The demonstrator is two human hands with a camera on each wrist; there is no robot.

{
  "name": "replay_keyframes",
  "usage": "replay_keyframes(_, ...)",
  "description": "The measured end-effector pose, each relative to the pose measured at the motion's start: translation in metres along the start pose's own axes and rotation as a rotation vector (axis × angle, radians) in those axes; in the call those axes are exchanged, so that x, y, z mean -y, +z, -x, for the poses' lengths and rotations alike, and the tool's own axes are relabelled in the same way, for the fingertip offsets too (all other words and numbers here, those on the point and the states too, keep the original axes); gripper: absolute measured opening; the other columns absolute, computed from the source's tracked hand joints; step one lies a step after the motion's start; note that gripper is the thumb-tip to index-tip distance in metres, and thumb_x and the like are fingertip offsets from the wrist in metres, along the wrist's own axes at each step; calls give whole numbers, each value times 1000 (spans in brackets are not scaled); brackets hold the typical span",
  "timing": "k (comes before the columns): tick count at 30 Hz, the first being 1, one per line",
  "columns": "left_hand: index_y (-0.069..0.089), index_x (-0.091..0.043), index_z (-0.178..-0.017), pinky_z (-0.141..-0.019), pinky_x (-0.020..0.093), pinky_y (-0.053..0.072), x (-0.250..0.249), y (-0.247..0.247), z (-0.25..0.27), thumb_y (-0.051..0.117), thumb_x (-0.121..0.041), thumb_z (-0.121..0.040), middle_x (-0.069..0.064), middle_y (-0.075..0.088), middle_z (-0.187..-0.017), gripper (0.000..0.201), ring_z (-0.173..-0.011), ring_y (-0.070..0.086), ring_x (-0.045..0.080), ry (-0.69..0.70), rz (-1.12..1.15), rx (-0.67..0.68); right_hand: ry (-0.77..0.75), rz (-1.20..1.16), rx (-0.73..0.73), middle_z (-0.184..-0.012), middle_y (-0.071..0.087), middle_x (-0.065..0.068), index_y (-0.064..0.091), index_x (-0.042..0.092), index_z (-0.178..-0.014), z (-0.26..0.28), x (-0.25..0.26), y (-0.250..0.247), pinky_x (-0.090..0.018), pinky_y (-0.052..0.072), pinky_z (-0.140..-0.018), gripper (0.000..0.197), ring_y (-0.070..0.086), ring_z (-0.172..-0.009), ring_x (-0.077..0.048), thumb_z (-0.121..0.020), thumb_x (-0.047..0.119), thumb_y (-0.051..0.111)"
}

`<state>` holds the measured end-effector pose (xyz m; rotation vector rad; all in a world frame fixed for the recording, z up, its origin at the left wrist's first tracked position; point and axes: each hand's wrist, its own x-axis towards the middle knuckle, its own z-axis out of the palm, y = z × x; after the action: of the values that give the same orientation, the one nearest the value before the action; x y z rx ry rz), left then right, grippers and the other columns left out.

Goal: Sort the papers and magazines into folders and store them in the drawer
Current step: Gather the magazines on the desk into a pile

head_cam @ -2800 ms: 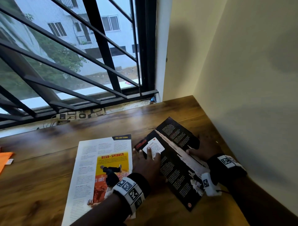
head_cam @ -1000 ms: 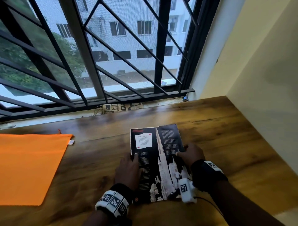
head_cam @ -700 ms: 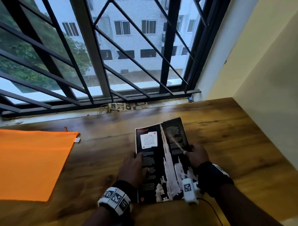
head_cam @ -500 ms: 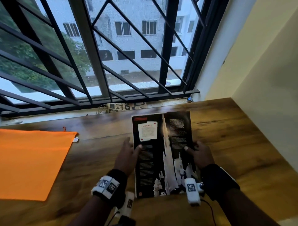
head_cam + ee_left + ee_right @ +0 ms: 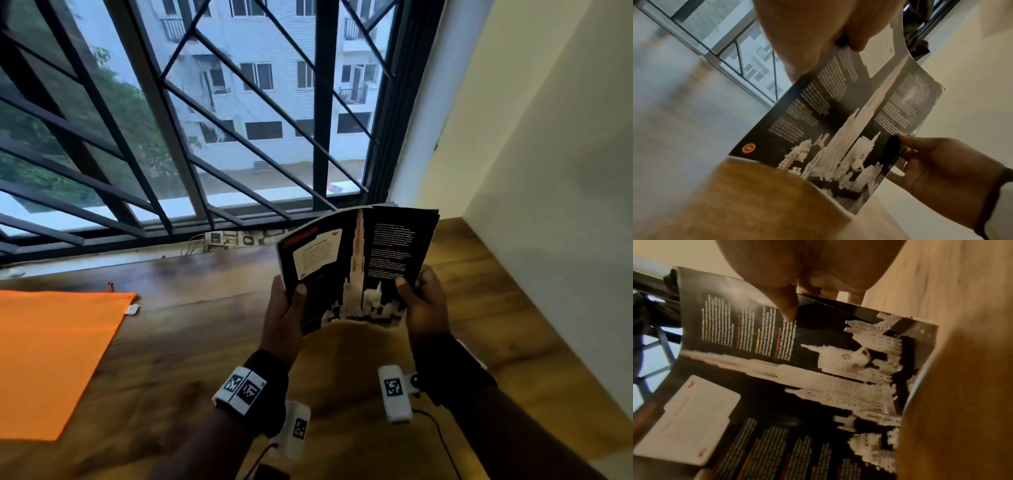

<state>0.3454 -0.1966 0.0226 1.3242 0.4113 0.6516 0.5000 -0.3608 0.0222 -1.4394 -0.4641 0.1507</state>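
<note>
Lifted off the worktop (image 5: 191, 342) since half a second ago, magazine (image 5: 356, 267) now held up in the air, tilted toward the window (image 5: 205, 113). Orange folder (image 5: 51, 359) flat on worktop, far left, well apart. Left hand (image 5: 284, 318) grips magazine's left edge, thumb on page; right hand (image 5: 424, 301) grips right edge, thumb on page.

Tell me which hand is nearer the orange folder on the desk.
Left. The left hand grips the magazine on the edge facing the orange folder; the right hand grips the opposite edge, farther away. Neither touches it.
</note>
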Motion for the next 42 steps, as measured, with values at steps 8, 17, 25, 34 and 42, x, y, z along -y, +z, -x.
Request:
replay_keyframes(8, 39, -11, -140, -95, 25, 51, 8, 15, 5, 43, -19, -100, 4, 56, -136, 40, -124, 57, 12, 20, -105, 43, 22, 40, -42, -86, 67, 14, 60, 12, -110, 3, -9, -19, -17, 48, -64, 27, 59, -74, -1, -102, 1, 37)
replay_keyframes(17, 38, -18, -142, -103, 46, 49, 28, 33, 6, 44, -30, -99, 3, 56, -137, 45, -127, 56, 20, -47, -219, 78, 340, 44, -107, -106, 68, -6, 63, 14, -118, 15, -42, -46, -39, 55, -81, 31, 65, -104, -31, -101, 33, 45)
replay_keyframes(25, 49, -36, -116, -93, 51, 54, 56, 97, -6, 49, -38, -99, -12, 65, -112, 17, -107, 64, 12, -171, -373, 158, 244, 540, -284, -85, 60, -5, 59, 6, -102, -4, -26, -120, -30, 35, -64, 14, 53, -84, -25, -96, 8, 47)
replay_keyframes(34, 52, -37, -117, -77, 44, 61, 107, 184, -25, 57, -40, -90, -5, 70, -109, 28, -91, 71, 15, -504, -564, 453, 414, 872, -371, -121, 62, -23, 58, 3, -122, -14, -46, -216, -44, 45, -88, 30, 58, -107, -42, -95, 3, 46)
replay_keyframes(42, 53, -30, -123, -60, 21, 57, 124, 204, -26, 62, -33, -91, -7, 69, -112, 33, -88, 69, 7, -508, -776, 474, 536, 1013, -278, -121, 63, -21, 59, 6, -122, -14, -65, -246, -45, 47, -93, 30, 58, -110, -40, -93, 9, 50)
